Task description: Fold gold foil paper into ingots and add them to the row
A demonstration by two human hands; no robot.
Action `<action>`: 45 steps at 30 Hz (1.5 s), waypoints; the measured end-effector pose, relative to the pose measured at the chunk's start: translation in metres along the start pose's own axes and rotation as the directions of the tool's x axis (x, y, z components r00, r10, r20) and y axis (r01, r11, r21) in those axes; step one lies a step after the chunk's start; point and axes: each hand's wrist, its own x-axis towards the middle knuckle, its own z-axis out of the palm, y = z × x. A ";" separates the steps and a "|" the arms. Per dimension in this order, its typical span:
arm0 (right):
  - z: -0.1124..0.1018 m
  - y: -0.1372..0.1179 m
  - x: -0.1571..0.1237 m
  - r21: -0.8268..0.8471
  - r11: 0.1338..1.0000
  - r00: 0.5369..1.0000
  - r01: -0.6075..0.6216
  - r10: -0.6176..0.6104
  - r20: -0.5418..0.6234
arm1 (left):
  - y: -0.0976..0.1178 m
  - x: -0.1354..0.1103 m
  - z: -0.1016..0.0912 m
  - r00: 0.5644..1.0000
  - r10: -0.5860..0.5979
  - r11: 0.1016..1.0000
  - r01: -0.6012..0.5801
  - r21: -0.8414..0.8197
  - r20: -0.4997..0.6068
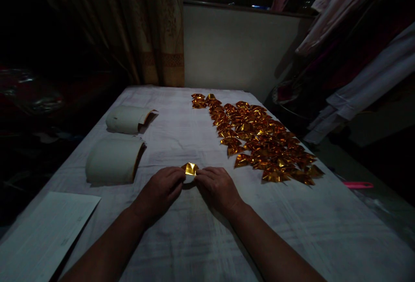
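Observation:
Between my two hands, over the middle of the cloth-covered table, is a small folded gold foil paper [191, 169]. My left hand [163, 187] pinches its left end, fingers closed. At the opposite end, the closed fingers of my right hand [218, 188] grip it too. The foil's shiny top faces up; its ends are hidden by my fingertips. To the right of my hands spreads a large group of folded gold foil pieces [246, 127], pointed at both ends.
Two curled pale sheets [112, 161] rest on the table's left side. Nearer me lies a flat white sheet or board [48, 234]. A curtain [155, 27] hangs behind at left, clothes [379, 79] at right. Beyond the right edge is a pink handle [358, 185].

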 end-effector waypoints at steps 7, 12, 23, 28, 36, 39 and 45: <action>-0.001 0.001 -0.001 0.107 0.981 0.986 -0.164 0.163 0.017 | -0.004 0.002 -0.001 0.997 -0.048 0.997 0.052 0.062 -0.055; 0.004 0.003 0.001 0.122 0.960 0.967 -0.251 0.253 -0.007 | -0.003 0.004 0.001 0.986 -0.140 0.983 0.149 0.107 -0.088; 0.008 -0.002 0.007 0.019 0.909 0.907 -0.417 0.417 -0.064 | -0.003 0.008 0.012 0.958 -0.249 0.947 0.271 0.170 -0.142; 0.007 -0.003 0.008 -0.055 0.926 0.928 -0.373 0.372 -0.032 | -0.004 0.007 0.013 0.976 -0.169 0.957 0.196 0.214 -0.138; 0.004 -0.008 0.007 -0.071 0.978 0.979 -0.198 0.201 0.033 | -0.006 0.005 0.017 0.998 -0.020 0.953 0.039 0.300 -0.065; 0.002 -0.013 0.006 -0.064 0.995 0.983 -0.079 0.089 0.163 | -0.006 0.005 0.017 0.999 -0.026 0.956 0.036 0.290 -0.037; 0.001 -0.022 -0.001 -0.101 0.982 0.956 -0.162 0.182 0.232 | 0.003 0.000 0.015 0.999 -0.049 0.938 0.051 0.343 -0.014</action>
